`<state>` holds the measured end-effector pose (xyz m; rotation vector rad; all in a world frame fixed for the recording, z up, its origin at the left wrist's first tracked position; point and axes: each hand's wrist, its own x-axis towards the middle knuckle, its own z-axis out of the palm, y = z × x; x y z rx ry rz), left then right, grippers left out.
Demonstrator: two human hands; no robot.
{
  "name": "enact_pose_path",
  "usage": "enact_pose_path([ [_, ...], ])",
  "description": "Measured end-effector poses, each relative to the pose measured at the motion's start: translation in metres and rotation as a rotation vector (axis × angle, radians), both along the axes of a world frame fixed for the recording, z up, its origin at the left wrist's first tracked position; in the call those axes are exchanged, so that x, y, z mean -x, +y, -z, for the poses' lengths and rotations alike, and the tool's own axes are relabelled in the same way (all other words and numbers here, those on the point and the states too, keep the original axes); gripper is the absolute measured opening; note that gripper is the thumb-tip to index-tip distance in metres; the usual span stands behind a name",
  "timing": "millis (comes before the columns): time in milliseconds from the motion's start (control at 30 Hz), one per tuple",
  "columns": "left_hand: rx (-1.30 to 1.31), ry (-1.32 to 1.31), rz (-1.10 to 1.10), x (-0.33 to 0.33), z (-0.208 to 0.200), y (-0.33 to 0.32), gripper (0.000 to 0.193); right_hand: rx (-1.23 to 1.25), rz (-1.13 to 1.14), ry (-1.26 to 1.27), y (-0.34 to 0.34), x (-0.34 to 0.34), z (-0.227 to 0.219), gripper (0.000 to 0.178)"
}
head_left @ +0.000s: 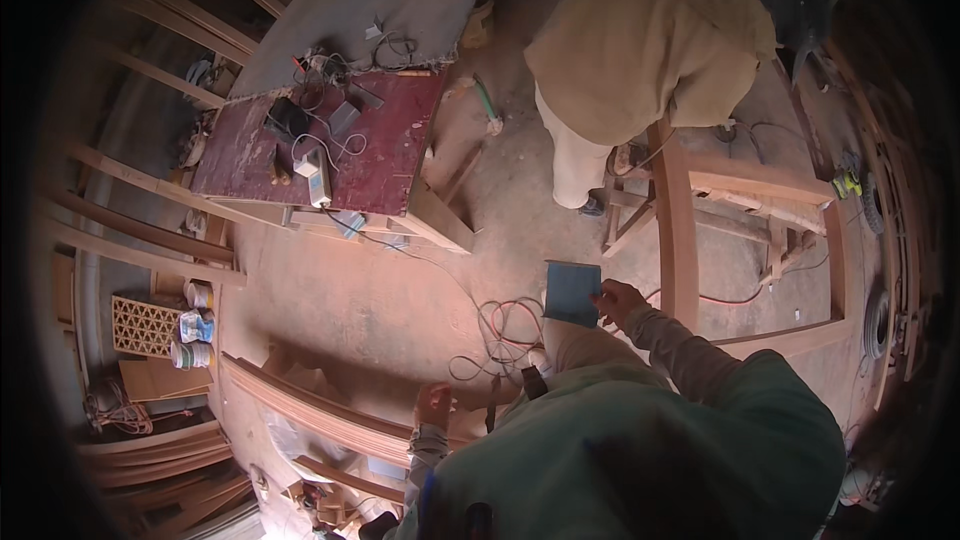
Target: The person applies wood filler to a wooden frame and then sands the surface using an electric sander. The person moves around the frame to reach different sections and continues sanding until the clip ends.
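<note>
My right hand (620, 302) pinches the right edge of a square blue-grey sheet (572, 292), which looks like sandpaper. The sheet is held out flat over my leg, with a thin brownish strip along its far edge. To the left, my left hand (435, 404) hangs low beside my body, near the end of a stack of long wooden boards (320, 402). Its fingers are loosely bent and a little apart, and I see nothing in them. A wooden frame (676, 230) stands just beyond my right forearm.
Another person (645, 50) bends over the wooden frame at the far right. A worn red-topped table (385, 155) carries cables, a power strip (318, 180) and small tools. Coiled hoses (510, 330) lie on the floor ahead of me. Buckets (190, 354) and a lattice panel (147, 326) stand left.
</note>
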<state>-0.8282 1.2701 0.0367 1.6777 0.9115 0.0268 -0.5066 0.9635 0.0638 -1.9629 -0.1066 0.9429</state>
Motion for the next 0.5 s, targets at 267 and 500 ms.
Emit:
enact_pose_path([
  [267, -0.051, 0.077, -0.027, -0.068, 0.021, 0.039, 0.024, -0.133, -0.002, -0.016, 0.088, -0.111, 0.022, 0.025],
  [500, -0.261, 0.142, 0.039, -0.193, -0.016, 0.101, 0.024, -0.240, 0.171, -0.020, 0.226, -0.249, 0.009, 0.023],
])
